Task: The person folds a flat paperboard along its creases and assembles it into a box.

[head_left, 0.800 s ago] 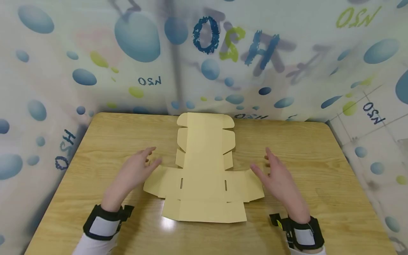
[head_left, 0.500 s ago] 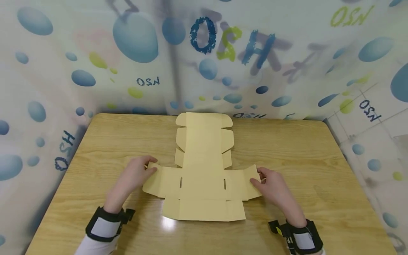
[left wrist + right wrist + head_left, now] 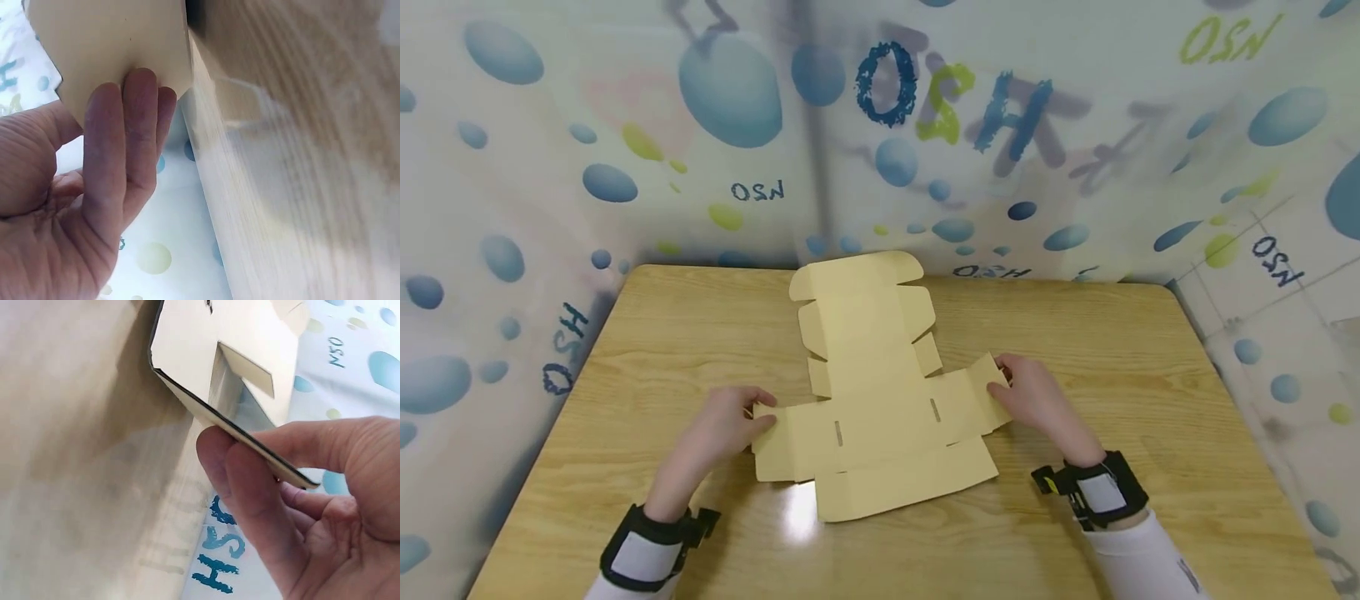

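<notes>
An unfolded cardboard box blank (image 3: 872, 375), pale yellow with side flaps and two narrow slots, is spread over the wooden table in the head view. My left hand (image 3: 726, 421) pinches its left side flap, thumb on top and fingers beneath; in the left wrist view several fingers (image 3: 106, 156) press against the flap's underside. At the opposite side my right hand (image 3: 1033, 393) pinches the right flap. The right wrist view shows the blank's edge (image 3: 231, 428) between thumb and fingers, tilted up from the table. The blank sits turned, its right side farther away than its left.
The wooden table (image 3: 1150, 400) extends around the blank on all sides. Behind it and to both sides hangs a pale curtain (image 3: 1075, 167) printed with blue and green ovals and letters.
Both hands have come in from beside the blank and taken hold of its side flaps. The blank has turned counterclockwise, its far end swinging left and its right flap moving away.
</notes>
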The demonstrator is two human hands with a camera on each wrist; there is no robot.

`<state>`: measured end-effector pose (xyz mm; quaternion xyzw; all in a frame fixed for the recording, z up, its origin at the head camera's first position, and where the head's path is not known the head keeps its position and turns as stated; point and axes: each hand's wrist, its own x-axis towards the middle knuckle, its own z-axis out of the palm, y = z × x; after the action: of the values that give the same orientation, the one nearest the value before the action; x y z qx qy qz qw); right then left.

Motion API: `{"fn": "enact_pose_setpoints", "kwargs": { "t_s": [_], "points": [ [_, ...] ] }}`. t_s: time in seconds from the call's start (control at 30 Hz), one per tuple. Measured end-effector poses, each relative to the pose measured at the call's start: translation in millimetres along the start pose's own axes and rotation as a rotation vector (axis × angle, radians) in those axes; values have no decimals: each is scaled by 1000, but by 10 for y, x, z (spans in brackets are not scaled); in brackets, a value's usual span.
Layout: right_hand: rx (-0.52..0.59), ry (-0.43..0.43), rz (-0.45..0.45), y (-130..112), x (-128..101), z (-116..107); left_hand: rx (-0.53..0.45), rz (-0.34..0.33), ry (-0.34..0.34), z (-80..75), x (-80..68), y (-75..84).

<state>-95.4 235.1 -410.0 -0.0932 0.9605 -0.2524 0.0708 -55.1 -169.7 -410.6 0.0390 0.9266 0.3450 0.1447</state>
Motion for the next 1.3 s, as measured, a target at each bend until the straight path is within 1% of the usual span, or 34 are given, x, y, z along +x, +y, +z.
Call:
{"fn": "enact_pose_setpoints", "kwargs": {
  "t_s": [0.1, 0.17, 0.23, 0.37, 0.43, 0.47, 0.63, 0.77, 0.83, 0.93, 1.07, 1.1, 1.2, 1.3],
  "points": [
    [-19, -30, -8, 20, 122, -55, -17, 17, -15, 29, -38, 25],
    [-35, -45, -10, 31, 164, -85, -19, 26, -4, 24, -53, 37],
    [-46, -57, -7, 47, 179, -103, -8, 45, 45, -4, -40, 50],
    [-52, -61, -5, 61, 167, -114, 28, 99, 180, -93, 50, 87],
    [-53, -55, -14, 68, 162, -103, 40, 131, 220, -138, 104, 116],
    [-52, -54, -16, 70, 161, -96, 45, 141, 230, -159, 128, 131],
    [-57, -35, -33, 87, 194, -66, 98, 164, 218, -259, 266, 182],
    [-87, -20, -63, 82, 260, -75, 118, 153, 186, -320, 392, 184],
    [-102, -17, -88, 76, 305, -84, 109, 140, 175, -349, 455, 175],
    [-110, -26, -109, 61, 366, -98, 69, 146, 177, -406, 555, 158],
    [-130, -41, -113, 40, 405, -113, 8, 167, 219, -487, 713, 150],
    [-132, -42, -114, 36, 407, -114, -10, 163, 224, -507, 757, 151],
    [-135, -45, -119, 20, 410, -105, -72, 118, 213, -561, 896, 138],
    [-127, -54, -123, 6, 407, -87, -121, 69, 189, -597, 1034, 118]
  ]
}}
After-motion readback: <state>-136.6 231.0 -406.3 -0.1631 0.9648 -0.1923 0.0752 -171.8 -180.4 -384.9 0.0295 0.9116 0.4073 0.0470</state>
